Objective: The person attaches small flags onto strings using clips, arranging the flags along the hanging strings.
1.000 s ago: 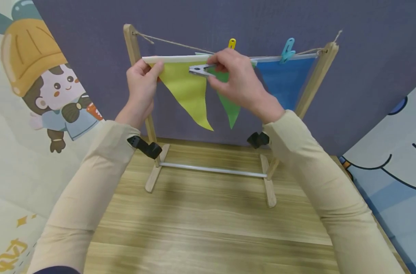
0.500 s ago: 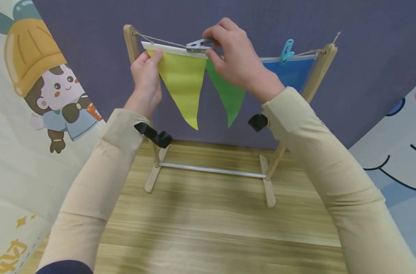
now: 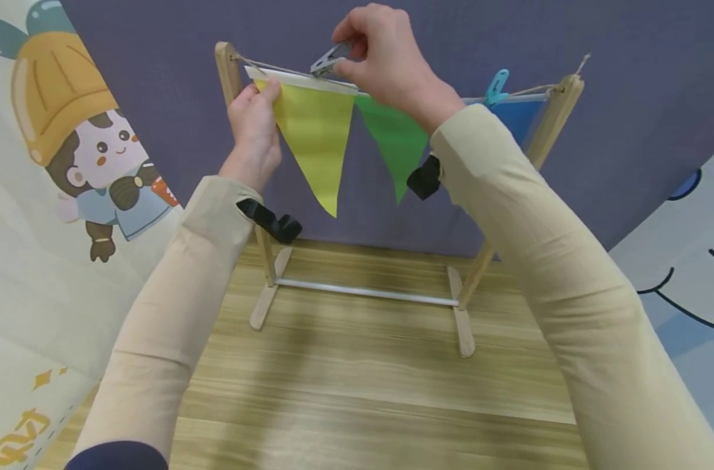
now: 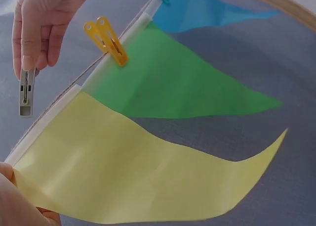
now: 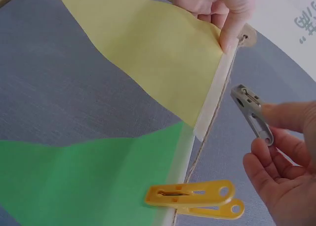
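My left hand [image 3: 254, 124] pinches the left end of the white top strip of a yellow triangular pennant [image 3: 312, 130], held up along the twine [image 5: 216, 110]. Between thumb and fingers of my right hand [image 3: 389, 59] is a grey clothespin [image 3: 329, 60], its nose just above the pennant's strip in the head view. In the right wrist view the grey clothespin stands apart from the twine. A green pennant [image 4: 163, 77] hangs beside the yellow one, fastened by a yellow clothespin [image 5: 192, 196]. Farther right, a blue pennant [image 4: 197, 11] hangs from a light-blue clothespin [image 3: 497, 87].
The twine runs between two wooden posts [image 3: 555, 117] with flat feet, joined low down by a white rod [image 3: 365, 291]. The stand is on a wood-grain table [image 3: 357, 391]. Behind it is a grey-purple backdrop [image 3: 186, 78], with cartoon panels at either side.
My left hand has raised the yellow pennant to the twine. My right hand has moved up with the grey clothespin and tilted it, nose pointing down toward the strip.
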The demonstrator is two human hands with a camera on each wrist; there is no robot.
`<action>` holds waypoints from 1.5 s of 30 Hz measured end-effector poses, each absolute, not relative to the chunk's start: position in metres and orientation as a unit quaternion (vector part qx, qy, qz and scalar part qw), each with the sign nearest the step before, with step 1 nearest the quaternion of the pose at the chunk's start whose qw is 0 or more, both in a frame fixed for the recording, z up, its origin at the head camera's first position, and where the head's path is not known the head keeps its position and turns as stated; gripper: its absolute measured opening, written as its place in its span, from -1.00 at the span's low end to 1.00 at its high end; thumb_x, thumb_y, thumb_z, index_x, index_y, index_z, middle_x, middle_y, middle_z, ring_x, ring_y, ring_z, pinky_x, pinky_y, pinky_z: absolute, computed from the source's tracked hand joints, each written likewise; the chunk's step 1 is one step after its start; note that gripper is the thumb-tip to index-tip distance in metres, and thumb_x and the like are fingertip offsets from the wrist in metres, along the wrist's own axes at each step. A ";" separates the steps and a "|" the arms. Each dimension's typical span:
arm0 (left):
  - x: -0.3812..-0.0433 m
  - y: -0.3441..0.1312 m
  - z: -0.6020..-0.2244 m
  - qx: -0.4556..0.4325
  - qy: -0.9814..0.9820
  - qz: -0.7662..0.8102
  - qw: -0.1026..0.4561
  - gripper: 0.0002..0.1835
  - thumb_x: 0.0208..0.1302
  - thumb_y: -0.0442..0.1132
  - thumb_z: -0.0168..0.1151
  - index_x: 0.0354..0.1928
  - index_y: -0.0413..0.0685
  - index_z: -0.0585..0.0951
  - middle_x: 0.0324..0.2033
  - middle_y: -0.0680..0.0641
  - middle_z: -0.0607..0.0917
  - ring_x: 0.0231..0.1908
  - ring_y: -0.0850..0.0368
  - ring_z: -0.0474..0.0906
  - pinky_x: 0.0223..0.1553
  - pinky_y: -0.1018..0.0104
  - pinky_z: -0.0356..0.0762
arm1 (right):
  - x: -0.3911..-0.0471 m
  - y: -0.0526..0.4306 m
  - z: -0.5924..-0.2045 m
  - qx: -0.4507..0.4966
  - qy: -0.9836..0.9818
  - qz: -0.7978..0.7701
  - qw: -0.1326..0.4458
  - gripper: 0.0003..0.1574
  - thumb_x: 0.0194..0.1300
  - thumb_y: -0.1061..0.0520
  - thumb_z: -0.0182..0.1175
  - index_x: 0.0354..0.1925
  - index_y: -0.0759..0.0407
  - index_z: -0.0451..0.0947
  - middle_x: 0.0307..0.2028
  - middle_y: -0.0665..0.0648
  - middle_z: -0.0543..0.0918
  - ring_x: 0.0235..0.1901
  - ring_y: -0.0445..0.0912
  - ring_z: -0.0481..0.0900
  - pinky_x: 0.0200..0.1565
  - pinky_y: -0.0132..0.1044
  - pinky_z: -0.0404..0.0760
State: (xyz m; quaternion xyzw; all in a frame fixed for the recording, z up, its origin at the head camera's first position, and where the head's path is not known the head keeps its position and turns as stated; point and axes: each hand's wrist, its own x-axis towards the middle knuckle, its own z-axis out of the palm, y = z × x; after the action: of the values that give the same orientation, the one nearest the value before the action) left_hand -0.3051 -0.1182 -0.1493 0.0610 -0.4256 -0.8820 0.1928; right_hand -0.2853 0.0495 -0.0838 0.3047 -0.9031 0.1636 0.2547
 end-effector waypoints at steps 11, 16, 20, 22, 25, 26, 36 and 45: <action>-0.304 -0.115 -0.146 0.064 -0.446 -0.874 0.183 -0.94 0.28 -0.35 0.17 -0.36 -0.18 0.58 -0.39 0.00 0.58 -0.39 0.22 0.50 -0.25 0.48 0.45 | -0.290 0.041 -0.072 0.305 -0.912 0.124 0.246 -0.61 0.41 0.21 -0.03 0.15 0.20 0.48 0.03 0.13 0.53 -0.23 -0.16 0.31 -0.17 -0.44 0.31; -0.304 -0.114 -0.144 0.063 -0.462 -0.864 0.189 -0.95 0.27 -0.33 0.19 -0.33 -0.17 0.60 -0.41 0.00 0.58 -0.40 0.22 0.49 -0.28 0.49 0.44 | -0.290 0.037 -0.067 0.291 -0.922 0.109 0.231 -0.61 0.43 0.21 -0.07 0.15 0.19 0.48 0.09 0.10 0.50 -0.13 -0.17 0.34 -0.03 -0.48 0.37; -0.303 -0.113 -0.144 0.060 -0.472 -0.859 0.188 -0.94 0.27 -0.32 0.19 -0.34 -0.14 0.61 -0.42 0.01 0.59 -0.41 0.21 0.48 -0.35 0.48 0.45 | -0.291 0.034 -0.063 0.280 -0.932 0.098 0.207 -0.61 0.44 0.21 -0.10 0.16 0.18 0.46 0.12 0.09 0.49 -0.08 -0.17 0.36 0.04 -0.47 0.39; -0.303 -0.113 -0.144 0.060 -0.476 -0.857 0.187 -0.94 0.28 -0.31 0.19 -0.34 -0.13 0.61 -0.41 0.01 0.60 -0.41 0.21 0.48 -0.37 0.48 0.45 | -0.292 0.032 -0.061 0.280 -0.936 0.091 0.195 -0.61 0.44 0.20 -0.10 0.15 0.18 0.46 0.11 0.09 0.49 -0.07 -0.18 0.37 0.02 -0.46 0.40; -0.302 -0.113 -0.144 0.058 -0.478 -0.856 0.188 -0.93 0.28 -0.32 0.19 -0.37 -0.12 0.61 -0.43 0.02 0.60 -0.42 0.22 0.48 -0.38 0.48 0.43 | -0.293 0.030 -0.059 0.280 -0.940 0.080 0.179 -0.61 0.44 0.19 -0.10 0.15 0.19 0.47 0.10 0.09 0.49 -0.08 -0.18 0.37 0.01 -0.44 0.42; -0.303 -0.113 -0.145 0.056 -0.478 -0.856 0.189 -0.92 0.28 -0.32 0.20 -0.38 -0.12 0.60 -0.45 0.02 0.59 -0.43 0.22 0.47 -0.39 0.48 0.43 | -0.294 0.029 -0.058 0.280 -0.941 0.076 0.174 -0.61 0.44 0.19 -0.10 0.15 0.18 0.47 0.11 0.09 0.48 -0.08 -0.18 0.37 0.01 -0.44 0.42; -0.302 -0.109 -0.147 0.050 -0.444 -0.877 0.178 -0.95 0.26 -0.36 0.20 -0.36 -0.15 0.62 -0.45 0.01 0.60 -0.42 0.22 0.49 -0.34 0.47 0.45 | -0.298 0.023 -0.060 0.292 -0.942 0.050 0.156 -0.61 0.41 0.21 -0.07 0.13 0.20 0.50 0.08 0.11 0.52 -0.03 -0.13 0.44 0.04 -0.38 0.44; -0.302 -0.107 -0.154 0.049 -0.415 -0.892 0.171 -0.90 0.25 -0.40 0.20 -0.42 -0.14 0.60 -0.46 0.01 0.59 -0.44 0.21 0.49 -0.37 0.46 0.45 | -0.295 0.022 -0.066 0.322 -0.933 0.048 0.157 -0.59 0.36 0.31 -0.09 0.09 0.23 0.54 0.05 0.14 0.56 -0.09 -0.13 0.43 0.03 -0.36 0.46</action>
State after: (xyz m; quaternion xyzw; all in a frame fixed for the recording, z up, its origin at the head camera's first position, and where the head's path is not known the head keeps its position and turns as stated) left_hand -0.3017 -0.1067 -0.1537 0.0489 -0.4148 -0.8923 0.1714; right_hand -0.2948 0.0224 -0.0658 0.3216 -0.9325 0.0481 0.1572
